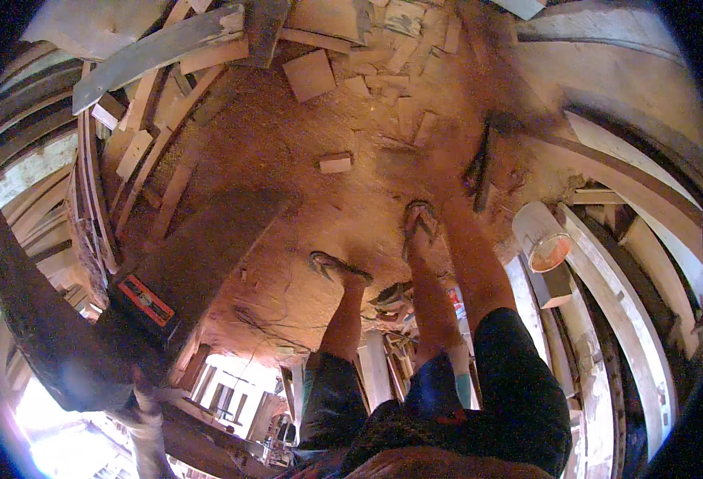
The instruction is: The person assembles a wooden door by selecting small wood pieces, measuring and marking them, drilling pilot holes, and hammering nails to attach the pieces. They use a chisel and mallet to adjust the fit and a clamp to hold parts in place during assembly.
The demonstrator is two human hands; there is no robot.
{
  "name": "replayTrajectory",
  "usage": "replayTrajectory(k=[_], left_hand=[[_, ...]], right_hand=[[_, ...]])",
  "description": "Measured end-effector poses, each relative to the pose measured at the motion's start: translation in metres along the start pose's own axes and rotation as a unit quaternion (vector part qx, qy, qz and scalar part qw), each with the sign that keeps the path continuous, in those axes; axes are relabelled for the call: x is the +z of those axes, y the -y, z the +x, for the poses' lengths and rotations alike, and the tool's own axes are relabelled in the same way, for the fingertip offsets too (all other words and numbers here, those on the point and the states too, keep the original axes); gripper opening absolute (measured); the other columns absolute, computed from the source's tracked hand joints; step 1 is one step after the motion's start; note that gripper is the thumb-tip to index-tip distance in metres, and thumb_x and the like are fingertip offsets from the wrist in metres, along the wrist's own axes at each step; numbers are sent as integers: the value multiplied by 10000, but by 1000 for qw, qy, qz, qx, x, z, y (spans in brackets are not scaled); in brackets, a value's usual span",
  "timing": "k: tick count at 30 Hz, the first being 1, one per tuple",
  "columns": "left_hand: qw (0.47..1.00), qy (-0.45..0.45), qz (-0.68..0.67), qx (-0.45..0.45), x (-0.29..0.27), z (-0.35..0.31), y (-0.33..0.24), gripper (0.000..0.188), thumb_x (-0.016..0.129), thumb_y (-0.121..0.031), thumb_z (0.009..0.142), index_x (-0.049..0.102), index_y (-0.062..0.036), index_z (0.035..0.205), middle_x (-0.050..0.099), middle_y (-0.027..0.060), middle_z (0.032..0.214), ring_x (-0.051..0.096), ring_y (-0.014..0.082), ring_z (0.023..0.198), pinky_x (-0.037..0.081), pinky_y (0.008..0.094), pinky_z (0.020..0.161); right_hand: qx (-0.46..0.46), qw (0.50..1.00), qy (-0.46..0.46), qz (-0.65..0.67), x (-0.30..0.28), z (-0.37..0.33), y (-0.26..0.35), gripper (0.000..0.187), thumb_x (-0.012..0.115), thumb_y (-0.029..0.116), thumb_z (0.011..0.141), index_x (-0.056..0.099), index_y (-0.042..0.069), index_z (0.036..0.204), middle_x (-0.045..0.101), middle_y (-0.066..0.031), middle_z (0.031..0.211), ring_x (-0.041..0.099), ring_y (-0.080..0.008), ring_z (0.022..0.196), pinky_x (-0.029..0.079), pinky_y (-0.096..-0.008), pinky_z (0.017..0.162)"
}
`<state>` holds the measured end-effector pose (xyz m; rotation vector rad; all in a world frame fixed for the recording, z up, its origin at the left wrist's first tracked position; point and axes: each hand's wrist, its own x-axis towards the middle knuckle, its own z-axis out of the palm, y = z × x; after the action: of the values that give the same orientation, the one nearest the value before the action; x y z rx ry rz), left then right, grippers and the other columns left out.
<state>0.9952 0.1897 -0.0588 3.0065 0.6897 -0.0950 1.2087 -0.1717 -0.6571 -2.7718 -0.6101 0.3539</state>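
Note:
My right forearm reaches down from a black sleeve at right of centre. My right hand [457, 191] is blurred and blends into the brown floor, so its fingers cannot be made out. Beside it lies a long, dark, narrow object [482, 164]; whether the hand touches it is unclear. I cannot make out my left hand. Below are my lower legs and feet in dark flip-flops [337, 265] on the dusty floor.
A dark machine [200, 263] with a red-orange label fills the left. Wood offcuts [310, 76] lie ahead, with boards stacked at far left. A white bucket [539, 235] stands right, beside long planks [623, 319]. Thin cords [268, 323] trail near my left foot.

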Motion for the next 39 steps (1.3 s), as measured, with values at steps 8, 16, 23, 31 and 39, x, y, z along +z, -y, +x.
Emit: replayTrajectory(k=[8, 16, 23, 31, 39], left_hand=[[1000, 7, -17, 26, 2, 28, -1, 990, 728, -424, 892, 201, 14, 1607, 226, 303, 1639, 227, 479, 1521, 199, 605, 1227], [999, -26, 27, 31, -26, 38, -9, 980, 702, -463, 896, 242, 58, 1587, 261, 304, 1639, 238, 467, 1530, 180, 578, 1245], [998, 44, 6, -48, -53, 36, -23, 1068, 798, -330, 804, 182, -70, 1637, 178, 268, 1672, 138, 442, 1560, 123, 655, 1229], [786, -27, -589, -185, -149, -46, -80, 483, 669, -184, 999, 539, 31, 1411, 663, 173, 1309, 603, 278, 1273, 458, 388, 1101], [743, 132, -559, -342, -229, -414, -78, 192, 637, -142, 1008, 686, 19, 1101, 745, 133, 1015, 704, 209, 1031, 544, 355, 897]], right_hand=[[-44, 936, 203, 284, 126, -40, 145, 572, 704, 195, 877, 541, 53, 1406, 652, -232, 1265, 699, -416, 1024, 524, -552, 966], [199, 506, 376, 750, -155, -59, 146, 606, 661, 333, 993, 468, 44, 1488, 658, -131, 1255, 685, -269, 990, 541, -429, 911], [75, 259, 451, 851, -445, -86, 197, 561, 558, 420, 1017, 500, 40, 1425, 636, -201, 1200, 644, -274, 1020, 496, -434, 879], [-73, 425, 534, 727, -665, -120, 299, 537, 541, 294, 1038, 469, -39, 1452, 642, -194, 1199, 663, -298, 1014, 531, -450, 891], [-484, 784, 176, 347, -757, -257, 471, 499, 715, 42, 916, 581, -10, 1394, 650, -188, 1282, 658, -324, 1150, 545, -402, 958]])
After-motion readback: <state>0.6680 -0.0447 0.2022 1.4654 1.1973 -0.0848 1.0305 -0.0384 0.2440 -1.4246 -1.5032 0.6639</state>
